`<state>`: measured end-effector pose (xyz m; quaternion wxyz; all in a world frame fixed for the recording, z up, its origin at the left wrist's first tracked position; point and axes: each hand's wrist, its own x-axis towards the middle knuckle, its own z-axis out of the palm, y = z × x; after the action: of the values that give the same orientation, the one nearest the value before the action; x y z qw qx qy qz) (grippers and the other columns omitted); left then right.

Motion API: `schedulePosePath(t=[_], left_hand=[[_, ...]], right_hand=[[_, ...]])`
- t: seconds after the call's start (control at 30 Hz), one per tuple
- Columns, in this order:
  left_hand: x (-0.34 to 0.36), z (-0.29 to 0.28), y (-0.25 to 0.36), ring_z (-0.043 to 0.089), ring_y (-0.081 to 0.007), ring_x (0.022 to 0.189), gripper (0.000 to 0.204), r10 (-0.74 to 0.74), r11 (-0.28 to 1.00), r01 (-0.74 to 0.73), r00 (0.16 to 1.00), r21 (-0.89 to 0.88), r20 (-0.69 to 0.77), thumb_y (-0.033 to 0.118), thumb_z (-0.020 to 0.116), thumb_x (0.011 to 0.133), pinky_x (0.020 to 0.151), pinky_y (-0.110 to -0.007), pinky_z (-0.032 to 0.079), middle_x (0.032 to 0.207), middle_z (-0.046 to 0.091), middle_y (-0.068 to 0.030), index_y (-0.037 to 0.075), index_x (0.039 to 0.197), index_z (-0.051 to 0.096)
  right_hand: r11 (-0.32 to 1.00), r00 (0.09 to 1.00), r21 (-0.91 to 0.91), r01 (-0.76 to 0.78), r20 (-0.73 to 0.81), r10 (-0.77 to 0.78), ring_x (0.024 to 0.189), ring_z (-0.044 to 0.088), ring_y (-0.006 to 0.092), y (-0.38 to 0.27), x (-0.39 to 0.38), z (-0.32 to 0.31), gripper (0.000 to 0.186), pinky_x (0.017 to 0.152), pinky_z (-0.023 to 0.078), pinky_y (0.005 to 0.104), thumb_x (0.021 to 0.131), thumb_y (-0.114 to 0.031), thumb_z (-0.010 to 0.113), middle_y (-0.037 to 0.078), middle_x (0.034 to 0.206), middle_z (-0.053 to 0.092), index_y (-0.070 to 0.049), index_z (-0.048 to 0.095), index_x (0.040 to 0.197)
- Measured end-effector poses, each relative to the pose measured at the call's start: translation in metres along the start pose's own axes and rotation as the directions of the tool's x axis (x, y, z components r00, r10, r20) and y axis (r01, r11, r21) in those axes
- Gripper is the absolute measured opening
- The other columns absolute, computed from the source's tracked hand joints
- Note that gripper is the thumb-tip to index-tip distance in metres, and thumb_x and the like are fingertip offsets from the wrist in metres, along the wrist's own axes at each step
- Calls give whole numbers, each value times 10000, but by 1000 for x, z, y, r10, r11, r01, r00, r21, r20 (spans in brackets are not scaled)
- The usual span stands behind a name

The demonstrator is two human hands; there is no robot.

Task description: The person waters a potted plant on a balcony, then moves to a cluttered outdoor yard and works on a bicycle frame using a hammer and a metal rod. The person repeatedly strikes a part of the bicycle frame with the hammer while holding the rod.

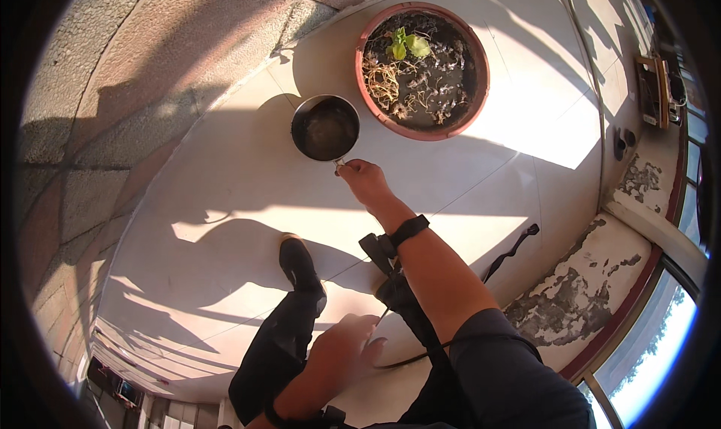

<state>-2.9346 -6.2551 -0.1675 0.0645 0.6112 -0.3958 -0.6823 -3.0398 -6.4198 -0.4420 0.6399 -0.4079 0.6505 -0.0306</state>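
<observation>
My right hand [363, 180] is closed around the short handle of a round metal saucepan [325, 129], held out in front of me. The pan's inside is dark with a paler brownish patch, and I cannot make out whether liquid is in it. Just beyond the pan, to its right, stands a round terracotta-coloured planter [366, 105] filled with dark soil. A small green leafy plant [406, 44] grows near its far side, with dry pale stems or roots at the left. My left hand [349, 344] is low, near my legs, and smeared by motion; its fingers are unclear.
Pale floor tiles [451, 174] lie under the pan, crossed by shadows. Rough stone paving [113, 106] borders them on the left. A black strap [512, 253] lies on the right, near a wall with peeling paint [578, 286]. My dark shoe [298, 262] is below the pan.
</observation>
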Motion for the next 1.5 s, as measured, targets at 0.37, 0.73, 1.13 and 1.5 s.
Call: schedulePosePath(t=[0.37,0.73,1.13,1.5], left_hand=[[-7,37,-21,690,-164,820,328,-52,989,30,986,-143,-159,194,698,907,758,-278,541,929,715,-111,-2,1160,625],[-186,36,65,712,-214,879,346,-101,957,16,955,-289,-280,204,665,917,806,-334,546,982,727,-129,3,1194,609],[-430,26,84,688,-251,898,303,76,932,-292,739,-216,-670,325,540,999,796,-348,525,919,702,-140,45,1014,654],[-629,-26,-68,627,-347,817,134,-83,865,-431,384,-258,-920,155,600,890,750,-436,516,885,627,-140,59,979,632]], right_hand=[[964,986,-267,-1,-162,-44,740,640,217,-18,-66,-46,397,727,521,340,886,-265,660,119,879,696,10,671,1173],[994,909,-96,54,416,-10,793,699,192,-190,-391,-132,297,777,543,323,935,-203,497,94,924,721,-32,717,1038],[39,131,-132,990,991,27,809,675,292,-312,-621,19,185,730,518,415,873,-191,594,101,904,687,-169,698,1024],[88,-112,100,991,982,149,828,666,330,-356,-732,324,167,725,539,414,888,-244,697,114,875,677,-77,705,890]])
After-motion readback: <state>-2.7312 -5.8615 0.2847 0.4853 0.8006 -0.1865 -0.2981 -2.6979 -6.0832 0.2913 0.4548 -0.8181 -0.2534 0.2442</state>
